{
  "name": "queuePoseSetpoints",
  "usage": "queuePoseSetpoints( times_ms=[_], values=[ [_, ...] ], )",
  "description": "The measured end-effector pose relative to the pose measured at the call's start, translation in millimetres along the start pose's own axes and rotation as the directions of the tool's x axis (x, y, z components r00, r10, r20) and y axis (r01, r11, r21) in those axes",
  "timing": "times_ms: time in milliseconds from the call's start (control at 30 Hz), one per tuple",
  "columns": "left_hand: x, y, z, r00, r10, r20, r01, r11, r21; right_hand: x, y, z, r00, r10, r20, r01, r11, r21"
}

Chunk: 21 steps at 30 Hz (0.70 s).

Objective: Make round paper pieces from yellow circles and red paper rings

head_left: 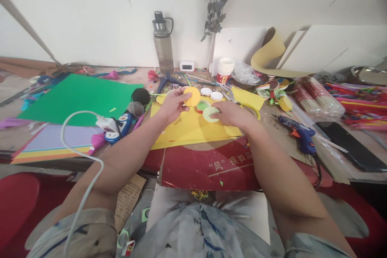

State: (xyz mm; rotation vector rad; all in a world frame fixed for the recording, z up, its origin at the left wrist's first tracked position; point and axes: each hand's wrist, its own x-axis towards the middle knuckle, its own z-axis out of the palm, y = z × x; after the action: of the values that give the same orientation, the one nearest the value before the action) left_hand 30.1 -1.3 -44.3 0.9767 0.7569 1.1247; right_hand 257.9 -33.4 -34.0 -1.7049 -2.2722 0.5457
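Between thumb and fingers, my left hand [174, 105] grips a round yellow disc [192, 96], face toward me. My right hand [227, 113] is closed on the edge of a pale green disc [211, 114], slightly lower and to the right. Under both hands lie yellow sheets [196, 131]. Partly behind the green disc sits a round piece [202, 106] with a green inside and a red rim. Two white round caps, a left one [206, 91] and a right one [216, 96], lie just beyond it.
A green sheet [80, 98] and a power strip [116, 129] with a white cable lie left. A hot glue gun [299, 133] and a black phone [352, 145] lie right. Behind stand a water bottle [163, 46] and a paper cup [225, 70]. Red cardboard [208, 165] covers the front edge.
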Motion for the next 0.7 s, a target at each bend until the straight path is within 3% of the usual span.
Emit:
queuePoseSetpoints(
  times_ms=[100, 200, 267, 333, 500, 700],
  values=[
    [1, 0, -1.8, 1.000, -0.010, 0.007, 0.010, 0.998, -0.061, 5, 8, -4, 0.973, 0.022, -0.229, 0.070, 0.919, 0.389],
    [3, 0, -3.3, 0.998, -0.030, 0.051, 0.036, 0.992, -0.120, 7, 7, -4, 0.951, -0.005, -0.310, 0.250, 0.605, 0.756],
    [3, -1, -3.3, 0.996, -0.045, 0.077, 0.055, 0.989, -0.137, 8, 2, 0, 0.949, -0.020, -0.315, 0.295, 0.417, 0.860],
    [2, -2, -2.4, 0.994, -0.049, 0.101, 0.064, 0.987, -0.145, 9, -3, 5, 0.954, -0.013, -0.300, 0.288, 0.317, 0.904],
    [-1, -5, 1.1, 0.978, -0.058, 0.200, 0.082, 0.990, -0.114, 13, -14, 19, 0.975, 0.004, -0.220, 0.214, 0.222, 0.951],
    [-3, -5, 2.0, 0.942, -0.137, 0.308, 0.162, 0.985, -0.057, 14, -15, 23, 0.975, 0.021, -0.223, 0.212, 0.231, 0.950]
  ],
)
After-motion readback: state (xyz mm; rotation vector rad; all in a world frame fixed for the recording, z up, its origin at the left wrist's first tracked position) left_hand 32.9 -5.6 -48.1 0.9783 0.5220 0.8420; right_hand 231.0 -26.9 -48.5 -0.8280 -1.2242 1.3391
